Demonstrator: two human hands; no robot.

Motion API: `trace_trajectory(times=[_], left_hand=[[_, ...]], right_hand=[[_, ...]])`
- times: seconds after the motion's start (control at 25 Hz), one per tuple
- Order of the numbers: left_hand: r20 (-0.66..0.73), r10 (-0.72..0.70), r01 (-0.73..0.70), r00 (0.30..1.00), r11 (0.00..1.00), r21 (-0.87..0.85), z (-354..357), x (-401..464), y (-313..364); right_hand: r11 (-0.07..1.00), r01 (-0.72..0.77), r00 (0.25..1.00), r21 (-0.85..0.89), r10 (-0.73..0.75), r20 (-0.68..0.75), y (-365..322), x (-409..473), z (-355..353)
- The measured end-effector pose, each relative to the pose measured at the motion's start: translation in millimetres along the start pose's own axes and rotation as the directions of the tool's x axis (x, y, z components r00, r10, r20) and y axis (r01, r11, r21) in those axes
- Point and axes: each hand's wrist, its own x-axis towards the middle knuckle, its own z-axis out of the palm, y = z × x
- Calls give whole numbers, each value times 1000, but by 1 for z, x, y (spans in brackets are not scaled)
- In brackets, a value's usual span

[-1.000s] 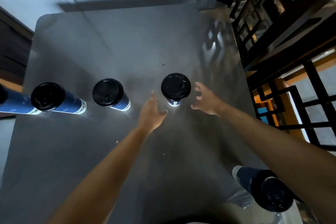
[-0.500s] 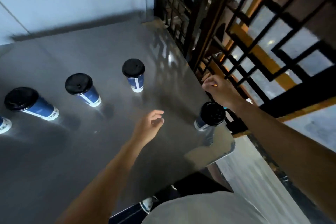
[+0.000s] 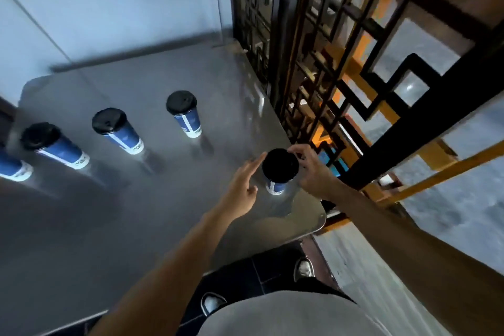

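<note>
Right, grey metal counter (image 3: 109, 226) runs along a dark lattice screen (image 3: 313, 63). Four more blue lidded cups (image 3: 120, 131) stand in a row across its far-left side, well apart from the work. The target, a blue paper cup with a black plastic lid (image 3: 280, 165), stands upright near the counter's right front corner, close to the edge. Right hand (image 3: 313, 172): grip curled round the lid's right rim. Left hand (image 3: 242, 188): fingers straight, nothing held, index tip at the lid's left edge. Reads as the pickup step, cup not yet lifted. Next move likely needs a straight-up lift by the rim, kept level, light squeeze so the lid doesn't pop.
</note>
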Motion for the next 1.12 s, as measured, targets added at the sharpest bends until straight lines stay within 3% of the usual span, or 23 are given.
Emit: trace_trajectory(times=[0.24,0.36,0.6,0.68,0.76,0.84,1.0,1.12], left_hand=[[-189,-120,116,975,993,-32,42,5,40],[-296,-171,139,940,982,-126,46,3,57],[-285,-313,195,906,907,-374,26,-15,79],[-217,-389,213,895,801,-559,21,-21,81],[-107,-455,225,884,615,-756,23,-26,81],[-48,-480,216,876,480,-850,28,-31,78],[-7,-508,197,861,346,-917,35,-35,64],[29,-504,227,863,337,-914,34,-36,59]], right_hand=[[997,78,985,31,-81,154,17,15,-12],[988,3,963,153,-44,267,15,16,-23],[869,-297,905,396,124,407,-8,16,-26],[785,-402,881,471,190,434,-10,15,-14],[708,-472,868,525,270,416,-10,14,2],[661,-516,853,545,336,400,-9,13,16],[593,-600,800,537,446,401,-5,6,39],[590,-621,784,517,467,409,-5,1,45]])
